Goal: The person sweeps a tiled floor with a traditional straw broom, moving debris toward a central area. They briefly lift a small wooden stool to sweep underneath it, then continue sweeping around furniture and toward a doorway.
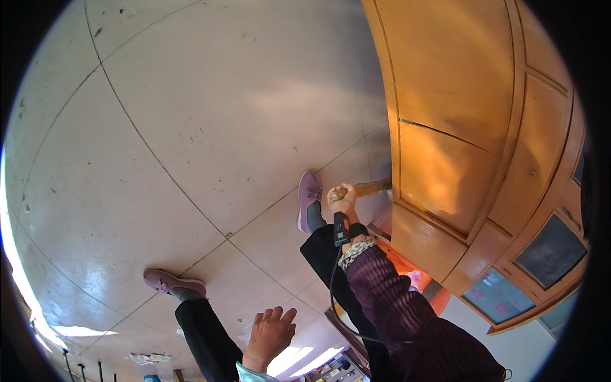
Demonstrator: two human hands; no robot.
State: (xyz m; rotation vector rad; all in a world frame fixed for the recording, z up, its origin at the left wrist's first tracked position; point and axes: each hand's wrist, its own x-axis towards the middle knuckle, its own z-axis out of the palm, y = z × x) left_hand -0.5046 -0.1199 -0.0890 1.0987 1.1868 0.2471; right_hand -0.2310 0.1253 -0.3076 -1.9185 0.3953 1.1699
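My right hand [342, 196] is closed around the end of a straw hand broom [371, 187]. The broom points right, and its far end meets the foot of the wooden cabinet [444, 181], where part of it is hidden. A small black device [342, 228] with a cable is strapped to my right wrist, below a leopard-print cuff and purple sleeve. My left hand [271, 334] hangs above the floor at the bottom centre, back upward, fingers loosely bent, holding nothing. A teal cuff shows at its wrist.
Purple shoes [309, 193] stand wide apart on the tiled floor [191, 119]. Orange material [398, 260] lies beside the cabinet near my right forearm. Crumpled litter [150, 358] is on the floor at lower left. A shelf-like unit with small items [339, 368] appears at the bottom.
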